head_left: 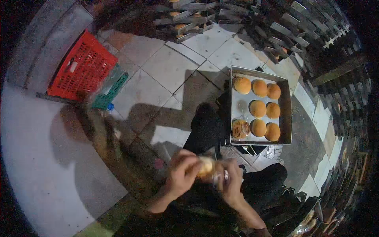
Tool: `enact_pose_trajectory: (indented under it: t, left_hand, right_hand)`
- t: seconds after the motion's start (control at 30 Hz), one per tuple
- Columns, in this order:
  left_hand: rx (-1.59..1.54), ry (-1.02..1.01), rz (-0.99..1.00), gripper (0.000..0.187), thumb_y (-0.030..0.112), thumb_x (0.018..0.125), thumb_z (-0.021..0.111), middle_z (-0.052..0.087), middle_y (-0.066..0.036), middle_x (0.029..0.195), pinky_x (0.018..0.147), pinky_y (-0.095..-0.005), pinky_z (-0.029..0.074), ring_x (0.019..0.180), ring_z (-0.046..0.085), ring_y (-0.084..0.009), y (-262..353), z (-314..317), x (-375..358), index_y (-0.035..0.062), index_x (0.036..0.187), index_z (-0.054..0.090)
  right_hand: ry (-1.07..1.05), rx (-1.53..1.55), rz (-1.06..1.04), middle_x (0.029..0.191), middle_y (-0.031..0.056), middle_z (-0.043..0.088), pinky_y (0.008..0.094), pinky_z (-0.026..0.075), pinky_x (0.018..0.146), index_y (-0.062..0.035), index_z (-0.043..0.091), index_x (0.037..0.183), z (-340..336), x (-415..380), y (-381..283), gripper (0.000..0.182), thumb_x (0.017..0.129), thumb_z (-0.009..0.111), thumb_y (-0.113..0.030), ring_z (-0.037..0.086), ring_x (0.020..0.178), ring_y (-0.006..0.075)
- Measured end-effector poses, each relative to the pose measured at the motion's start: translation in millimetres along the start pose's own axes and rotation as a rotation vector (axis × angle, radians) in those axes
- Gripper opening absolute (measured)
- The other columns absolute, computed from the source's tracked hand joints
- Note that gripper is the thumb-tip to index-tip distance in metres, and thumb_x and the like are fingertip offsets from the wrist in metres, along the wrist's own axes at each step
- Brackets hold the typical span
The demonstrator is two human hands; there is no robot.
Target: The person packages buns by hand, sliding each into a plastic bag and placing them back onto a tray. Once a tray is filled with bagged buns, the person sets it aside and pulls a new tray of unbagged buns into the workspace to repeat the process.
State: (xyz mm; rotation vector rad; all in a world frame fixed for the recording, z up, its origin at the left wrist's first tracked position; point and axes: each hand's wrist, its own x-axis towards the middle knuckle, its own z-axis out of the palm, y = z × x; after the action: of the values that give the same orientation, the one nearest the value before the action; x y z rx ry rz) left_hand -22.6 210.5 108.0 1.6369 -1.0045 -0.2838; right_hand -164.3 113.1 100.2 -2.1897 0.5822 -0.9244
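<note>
While the L hand [182, 173] is gripping a bun [205, 166] w/ curled fingers, the R hand [231, 182] is seemingly pinching clear plastic [216, 178] at the bun's R side; blur's hiding exact contact. Bun is sitting btwn both hands, just R of the L fingers, L hand nearer. It's looking roundish, so long axis & pointing aren't showing. Farther out, a tray [288, 108] is carrying more buns [258, 108], plus a wrapped bun [240, 128] in its near-L corner; a red basket [85, 65] is standing far L.

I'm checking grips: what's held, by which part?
The left hand holds a bun by its side; the right hand is at clear plastic, its hold too blurred to tell.
</note>
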Motion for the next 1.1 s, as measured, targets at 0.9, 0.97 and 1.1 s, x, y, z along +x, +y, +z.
enact_pose_trajectory:
  t: [0.9, 0.97, 1.1]
  left_hand:
    - [-0.703, 0.655, -0.294, 0.023, 0.025, 0.085, 0.048, 0.045, -0.008, 0.095, 0.078, -0.0299, 0.033, 0.089, 0.041, -0.0142, 80.3, 4.1, -49.6, 0.0025, 0.09, 0.047]
    - [-0.66, 0.58, -0.118, 0.028, 0.03, 0.086, 0.045, 0.046, -0.008, 0.101, 0.081, -0.0306, 0.032, 0.094, 0.041, -0.0141, 75.5, 4.6, -44.9, 0.005, 0.1, 0.046]
    - [-0.595, 0.48, -0.27, 0.025, 0.025, 0.084, 0.047, 0.044, -0.009, 0.086, 0.083, -0.0317, 0.028, 0.088, 0.04, -0.0179, 57.7, 13.6, -41.5, 0.0026, 0.075, 0.048]
  right_hand:
    - [0.086, 0.581, 0.459, 0.114, 0.0142, 0.044, 0.0349, 0.042, 0.084, -0.0028, 0.03, 0.12, -35.6, 22.0, 43.6, 0.069, 0.067, 0.073, -0.013, 0.047, 0.103, 0.0238]
    - [0.071, 0.147, 0.463, 0.112, 0.0127, 0.048, 0.0293, 0.043, 0.081, -0.0018, 0.034, 0.12, -48.9, 61.3, 106.4, 0.065, 0.07, 0.071, -0.019, 0.051, 0.098, 0.0185]
    - [0.217, -0.008, 0.648, 0.102, 0.0122, 0.054, 0.0288, 0.043, 0.073, 0.0023, 0.043, 0.106, -31.1, 50.0, 245.6, 0.04, 0.08, 0.061, -0.022, 0.053, 0.089, 0.0162]
